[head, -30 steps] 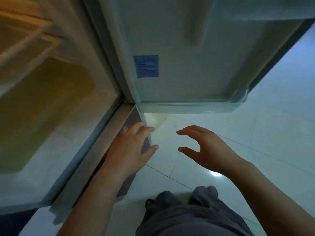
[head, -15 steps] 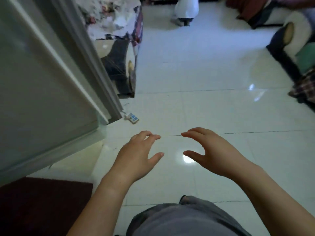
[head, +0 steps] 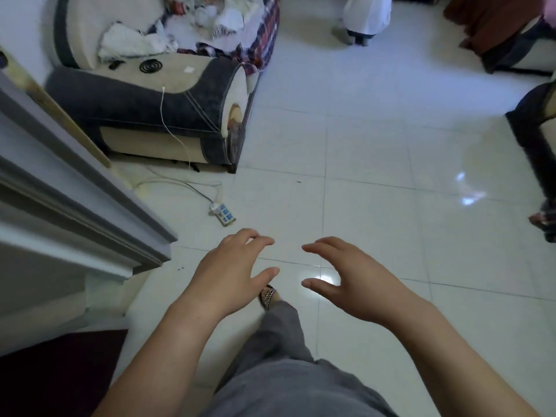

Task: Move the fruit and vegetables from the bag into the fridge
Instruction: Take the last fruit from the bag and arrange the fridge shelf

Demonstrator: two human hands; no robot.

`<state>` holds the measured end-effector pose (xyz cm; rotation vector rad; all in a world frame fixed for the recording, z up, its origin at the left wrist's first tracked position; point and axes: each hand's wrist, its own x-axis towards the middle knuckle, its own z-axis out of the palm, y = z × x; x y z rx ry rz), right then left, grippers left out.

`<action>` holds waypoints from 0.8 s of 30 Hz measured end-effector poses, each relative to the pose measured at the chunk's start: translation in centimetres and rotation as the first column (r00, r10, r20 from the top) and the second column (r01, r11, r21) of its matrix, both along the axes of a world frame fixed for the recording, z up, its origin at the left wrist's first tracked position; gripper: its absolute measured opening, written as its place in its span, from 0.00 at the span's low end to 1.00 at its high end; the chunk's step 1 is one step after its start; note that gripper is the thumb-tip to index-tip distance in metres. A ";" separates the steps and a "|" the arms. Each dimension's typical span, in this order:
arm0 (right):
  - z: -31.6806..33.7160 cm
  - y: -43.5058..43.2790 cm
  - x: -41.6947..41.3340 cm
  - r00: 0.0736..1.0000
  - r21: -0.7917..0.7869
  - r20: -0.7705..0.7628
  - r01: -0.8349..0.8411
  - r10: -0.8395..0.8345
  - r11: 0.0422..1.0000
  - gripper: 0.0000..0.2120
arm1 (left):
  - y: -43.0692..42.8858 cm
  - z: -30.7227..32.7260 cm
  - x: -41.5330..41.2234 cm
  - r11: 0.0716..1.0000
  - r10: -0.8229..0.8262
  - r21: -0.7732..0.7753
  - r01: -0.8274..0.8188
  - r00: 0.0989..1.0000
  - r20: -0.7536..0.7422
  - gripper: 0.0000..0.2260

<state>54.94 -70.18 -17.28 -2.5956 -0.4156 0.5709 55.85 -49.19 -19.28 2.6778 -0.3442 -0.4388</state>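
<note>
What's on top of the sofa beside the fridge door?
The sofa carries a heap of white and plaid cloth on its seat, and a dark spiral coil and a white cable on its armrest, the cable hanging down the side. Anything under the heap is covered.

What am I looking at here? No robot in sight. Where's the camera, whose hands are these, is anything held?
There is no robot. A person wears one wide-angle camera on the head, looking forward and down, so this single picture shows their own arms from above. The left hand and right hand hover over the white tiled floor with fingers loosely spread, and neither holds anything. Below them are the person's grey trousers and one sandal. A power strip lies on the floor near a cluttered sofa. The grey-edged panel at the left is probably the fridge door. No bag, fruit or vegetables show in this picture.
</note>
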 end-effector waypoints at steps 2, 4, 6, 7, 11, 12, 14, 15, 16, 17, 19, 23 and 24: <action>0.4 0.2 4.4 0.999 -0.016 0.009 -0.030 0.031 0.999 0.26 | 0.0 -0.5 3.8 1.000 0.012 0.004 -0.012 1.000 -0.027 0.22; 1.4 -0.2 8.7 0.999 -0.035 0.033 -0.018 0.019 0.999 0.26 | -0.5 -0.4 8.5 1.000 -0.013 0.004 0.013 0.998 -0.056 0.23; 2.4 -0.7 12.6 0.999 -0.043 0.047 0.001 0.001 0.999 0.27 | -1.2 0.2 12.9 1.000 -0.026 -0.011 0.025 0.997 -0.071 0.23; 2.8 -0.9 14.7 0.998 -0.047 0.062 0.007 -0.004 0.999 0.27 | -1.4 0.5 15.0 1.000 -0.025 -0.019 0.023 0.998 -0.064 0.23; 2.7 0.6 22.7 0.996 -0.035 0.086 -0.028 0.031 0.999 0.28 | 0.2 1.1 20.9 0.994 0.095 -0.056 -0.097 0.995 -0.042 0.23; 2.4 1.5 24.5 0.995 -0.031 0.075 -0.068 0.070 0.997 0.28 | 1.1 1.0 21.8 0.988 0.135 -0.062 -0.138 0.990 -0.048 0.23; 1.7 4.0 28.1 0.983 -0.023 0.046 -0.175 0.176 0.984 0.28 | 3.5 0.9 23.1 0.970 0.233 -0.050 -0.236 0.971 -0.063 0.23; 1.4 5.5 30.0 0.972 -0.016 0.034 -0.233 0.233 0.972 0.28 | 4.9 0.7 23.7 0.956 0.288 -0.033 -0.290 0.956 -0.064 0.23; 1.1 7.0 31.9 0.957 -0.007 0.026 -0.289 0.289 0.957 0.28 | 6.2 0.6 24.2 0.938 0.344 -0.016 -0.345 0.937 -0.061 0.23; 0.7 8.6 33.9 0.938 0.001 0.020 -0.345 0.345 0.939 0.28 | 7.6 0.5 24.9 0.915 0.402 -0.004 -0.403 0.913 -0.062 0.23; 0.0 12.2 38.0 0.888 0.012 0.004 -0.460 0.460 0.888 0.28 | 10.1 0.0 26.5 0.856 0.516 0.009 -0.517 0.853 -0.079 0.22; -1.3 19.1 46.5 0.731 0.043 -0.011 -0.682 0.683 0.730 0.28 | 14.3 -1.1 31.0 0.726 0.687 0.044 -0.686 0.721 -0.087 0.23; -1.3 20.7 48.5 0.684 0.038 -0.013 -0.728 0.729 0.684 0.28 | 15.0 -1.1 32.2 0.691 0.722 0.046 -0.721 0.686 -0.090 0.23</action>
